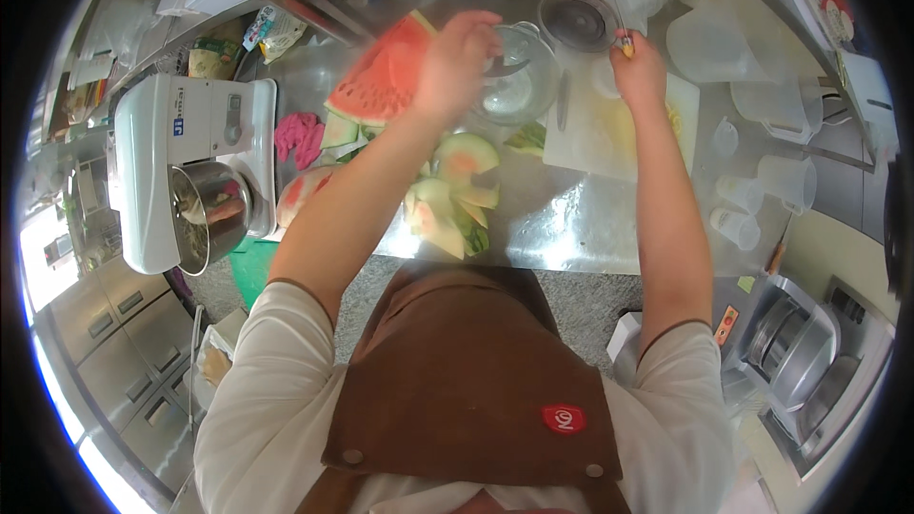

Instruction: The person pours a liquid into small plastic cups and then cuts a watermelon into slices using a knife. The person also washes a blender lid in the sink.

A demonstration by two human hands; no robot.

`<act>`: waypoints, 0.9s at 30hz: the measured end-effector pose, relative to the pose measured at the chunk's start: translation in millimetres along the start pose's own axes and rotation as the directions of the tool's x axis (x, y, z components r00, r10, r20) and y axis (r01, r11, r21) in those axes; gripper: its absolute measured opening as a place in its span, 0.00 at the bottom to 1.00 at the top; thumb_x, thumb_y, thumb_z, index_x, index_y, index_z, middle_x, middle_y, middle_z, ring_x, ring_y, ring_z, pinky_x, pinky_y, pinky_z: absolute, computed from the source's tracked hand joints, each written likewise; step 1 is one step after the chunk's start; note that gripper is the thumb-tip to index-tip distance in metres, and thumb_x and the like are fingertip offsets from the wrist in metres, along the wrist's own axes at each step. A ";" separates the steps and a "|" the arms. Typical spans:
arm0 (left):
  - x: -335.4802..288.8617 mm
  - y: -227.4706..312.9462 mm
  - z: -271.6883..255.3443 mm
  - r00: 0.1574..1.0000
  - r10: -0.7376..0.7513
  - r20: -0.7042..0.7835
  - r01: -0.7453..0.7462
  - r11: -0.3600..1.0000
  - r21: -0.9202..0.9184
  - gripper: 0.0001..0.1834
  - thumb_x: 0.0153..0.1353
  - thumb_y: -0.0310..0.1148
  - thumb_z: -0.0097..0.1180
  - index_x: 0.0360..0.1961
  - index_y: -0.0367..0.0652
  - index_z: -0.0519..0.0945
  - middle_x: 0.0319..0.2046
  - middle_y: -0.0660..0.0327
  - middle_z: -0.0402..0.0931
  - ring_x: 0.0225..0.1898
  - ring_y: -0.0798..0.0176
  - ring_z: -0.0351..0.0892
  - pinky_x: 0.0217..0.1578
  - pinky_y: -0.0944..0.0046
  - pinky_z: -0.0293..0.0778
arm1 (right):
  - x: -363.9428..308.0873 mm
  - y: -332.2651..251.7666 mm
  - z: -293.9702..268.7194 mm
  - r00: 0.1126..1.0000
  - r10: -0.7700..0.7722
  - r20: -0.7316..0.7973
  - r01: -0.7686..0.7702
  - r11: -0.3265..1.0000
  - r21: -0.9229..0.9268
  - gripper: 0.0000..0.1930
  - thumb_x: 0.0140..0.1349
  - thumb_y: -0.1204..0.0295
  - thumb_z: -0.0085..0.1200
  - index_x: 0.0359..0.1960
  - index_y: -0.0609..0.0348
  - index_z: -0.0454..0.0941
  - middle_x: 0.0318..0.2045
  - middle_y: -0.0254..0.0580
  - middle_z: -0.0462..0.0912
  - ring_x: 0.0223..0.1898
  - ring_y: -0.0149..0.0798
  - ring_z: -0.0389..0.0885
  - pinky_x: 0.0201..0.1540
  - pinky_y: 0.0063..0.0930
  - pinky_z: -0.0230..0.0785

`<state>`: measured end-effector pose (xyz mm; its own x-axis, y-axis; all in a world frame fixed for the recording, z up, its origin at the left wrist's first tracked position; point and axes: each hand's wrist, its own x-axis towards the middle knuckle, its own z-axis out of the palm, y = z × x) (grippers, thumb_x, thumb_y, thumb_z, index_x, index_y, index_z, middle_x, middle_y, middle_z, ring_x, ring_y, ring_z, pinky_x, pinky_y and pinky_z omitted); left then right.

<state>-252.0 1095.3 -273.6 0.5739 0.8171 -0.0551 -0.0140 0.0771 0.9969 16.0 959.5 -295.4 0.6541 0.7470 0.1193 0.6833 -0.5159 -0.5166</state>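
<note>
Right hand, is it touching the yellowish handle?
Touching. The head view shows the right hand closed around the yellowish handle, one end of which sticks out above the grip.

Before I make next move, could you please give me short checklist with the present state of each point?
1. Right hand has a firm hold: ok as far as seen; its fingers close around the tool's yellow handle.
2. Left hand is away from the tool: ok, the two are well apart.
3. Left hand is free: cannot tell, it is blurred.
4. Glass bowl stands on the table: ok, left of the board.
5. Board is clear: not ok, a slim grey object lies along its left side.
6. Table's near edge is clear: not ok, rinds lie there.
</note>
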 end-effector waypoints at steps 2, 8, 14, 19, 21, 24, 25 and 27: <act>5.6 -21.9 19.6 0.999 -0.020 0.047 0.020 1.000 0.012 0.14 0.78 0.30 0.46 0.54 0.34 0.80 0.39 0.61 0.81 0.42 0.67 0.80 0.49 0.67 0.77 | -33.9 -1.7 -9.7 0.995 0.094 0.029 -0.097 0.984 0.148 0.15 0.63 0.69 0.62 0.51 0.55 0.83 0.44 0.51 0.87 0.45 0.55 0.85 0.48 0.44 0.76; 15.0 -58.9 39.6 0.987 -0.011 0.159 -0.051 0.922 0.384 0.15 0.78 0.33 0.47 0.57 0.38 0.80 0.38 0.61 0.83 0.42 0.66 0.82 0.48 0.65 0.78 | -128.2 3.7 -24.3 0.940 0.301 0.157 -0.340 0.856 0.390 0.16 0.65 0.68 0.64 0.53 0.59 0.82 0.37 0.45 0.86 0.34 0.42 0.82 0.43 0.33 0.75; 18.7 -65.6 36.3 0.982 -0.024 0.188 -0.088 0.818 0.568 0.17 0.78 0.36 0.47 0.59 0.41 0.80 0.40 0.59 0.85 0.44 0.63 0.83 0.48 0.63 0.78 | -215.1 17.3 -33.6 0.940 0.285 0.188 -0.337 0.862 0.378 0.15 0.67 0.68 0.63 0.52 0.59 0.82 0.30 0.42 0.82 0.29 0.37 0.80 0.36 0.31 0.73; 13.0 -74.1 28.5 0.978 -0.078 0.191 -0.055 0.794 0.605 0.19 0.78 0.38 0.50 0.61 0.40 0.80 0.48 0.56 0.84 0.52 0.60 0.82 0.55 0.64 0.75 | -280.9 38.2 -20.8 0.917 0.251 0.309 -0.314 0.933 0.174 0.15 0.66 0.67 0.63 0.51 0.62 0.83 0.37 0.51 0.86 0.36 0.52 0.84 0.42 0.42 0.77; 10.0 -63.9 30.4 0.986 0.004 0.164 -0.106 0.779 0.618 0.19 0.78 0.39 0.51 0.61 0.39 0.79 0.52 0.56 0.84 0.55 0.61 0.81 0.58 0.64 0.74 | -294.1 47.4 -8.6 0.921 0.149 0.359 -0.207 0.970 0.129 0.15 0.65 0.67 0.63 0.50 0.61 0.83 0.36 0.50 0.85 0.38 0.55 0.84 0.43 0.47 0.77; -6.4 -39.4 18.2 0.999 0.021 0.034 -0.032 0.922 0.386 0.19 0.78 0.39 0.52 0.61 0.38 0.79 0.55 0.59 0.82 0.56 0.64 0.80 0.59 0.65 0.73 | -300.1 47.7 6.4 0.911 0.071 0.406 -0.101 0.993 0.053 0.14 0.61 0.70 0.64 0.49 0.59 0.82 0.39 0.50 0.84 0.43 0.57 0.82 0.47 0.51 0.76; -20.0 -35.2 8.6 1.000 0.002 0.027 -0.011 0.934 0.357 0.19 0.78 0.38 0.52 0.62 0.38 0.78 0.55 0.60 0.82 0.55 0.65 0.80 0.59 0.65 0.73 | -302.2 48.2 13.3 0.917 0.031 0.397 -0.051 0.998 0.040 0.14 0.61 0.71 0.64 0.48 0.59 0.82 0.40 0.51 0.84 0.44 0.58 0.82 0.47 0.51 0.76; -47.6 -23.1 -15.9 1.000 -0.012 0.011 0.008 0.954 0.301 0.19 0.78 0.36 0.51 0.63 0.37 0.77 0.54 0.62 0.81 0.55 0.67 0.79 0.59 0.65 0.73 | -292.3 42.3 19.2 0.920 -0.049 0.389 0.024 0.997 0.070 0.14 0.60 0.73 0.64 0.48 0.59 0.82 0.43 0.53 0.84 0.46 0.58 0.81 0.50 0.50 0.76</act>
<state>-292.0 1063.7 -294.9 0.5833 0.8096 -0.0660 0.2375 -0.0923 0.9670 -152.5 727.4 -368.4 0.4417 0.8758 -0.1946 0.6747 -0.4673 -0.5713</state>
